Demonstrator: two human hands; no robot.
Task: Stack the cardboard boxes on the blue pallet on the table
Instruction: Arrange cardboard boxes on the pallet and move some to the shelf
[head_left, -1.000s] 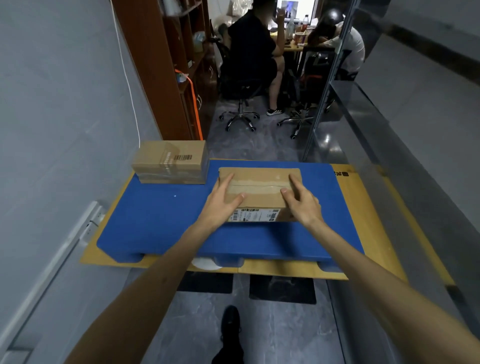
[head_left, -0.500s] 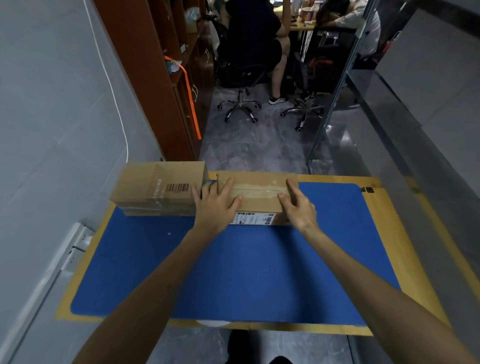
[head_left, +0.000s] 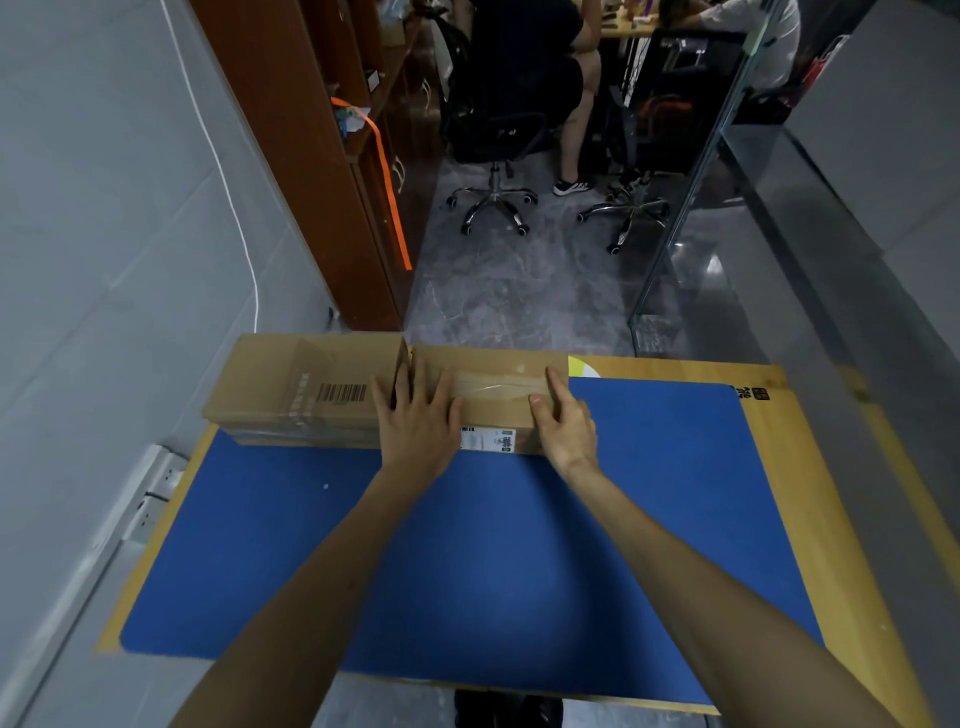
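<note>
Progress: two boxes are on the blue pallet (head_left: 467, 561), both along its far edge at 12 o'clock, side by side in one layer. The barcode box (head_left: 306, 389) sits at the 11 o'clock corner. The taped box (head_left: 488, 395) is just to its right, the sides touching or nearly so; I can't tell if a gap remains.

Hands: left hand (head_left: 415, 421) lies flat, fingers spread, on the taped box's left end, fingertips reaching the seam between the boxes. Right hand (head_left: 563, 421) is half curled round the box's right end, thumb on top. Both are pressing or steering the box, neither is lifting it.

Judgement: this box is as good as placed, only a final nudge and release remain. Nothing is stacked on top yet. No other boxes are in view, so the number left is unknown. Most of the pallet is bare, and so is the bench (head_left: 789, 467) edge around it.

Versus the earlier frames: a second ago the taped box was mid-pallet, well apart from the barcode box. It has since been pushed to the far edge and up against it. The left hand has moved further onto the lid.
</note>
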